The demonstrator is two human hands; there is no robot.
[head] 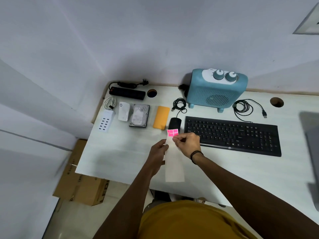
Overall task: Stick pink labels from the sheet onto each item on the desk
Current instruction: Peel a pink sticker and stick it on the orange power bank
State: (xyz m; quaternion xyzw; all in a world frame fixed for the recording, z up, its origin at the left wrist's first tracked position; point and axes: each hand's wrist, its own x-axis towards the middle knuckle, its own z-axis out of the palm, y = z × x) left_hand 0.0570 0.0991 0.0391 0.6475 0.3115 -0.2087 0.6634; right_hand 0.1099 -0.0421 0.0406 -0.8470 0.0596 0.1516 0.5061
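left hand [158, 150] grips sheet [173, 167] | right hand [187, 144] fingers pinch pink labels [172, 132]

An office or home-office corner — a white desk [120, 152] with round cable holes set against plain pale walls. On it lie a black full-size keyboard [233, 135], a black computer mouse [174, 123], a black power strip [127, 92], a bare metal hard drive [139, 115] and a white multi-port USB charger [105, 121] — with a teal two-knob fan heater [216, 89] at the back. A brown cardboard box [81, 187] sits on the floor beside the desk.

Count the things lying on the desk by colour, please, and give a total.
Black: 5, power strip, mouse, keyboard, two cables
White: 2, charger, adapter
Silver: 1, hard drive
Orange: 1, case
Blue: 1, heater
Total: 10
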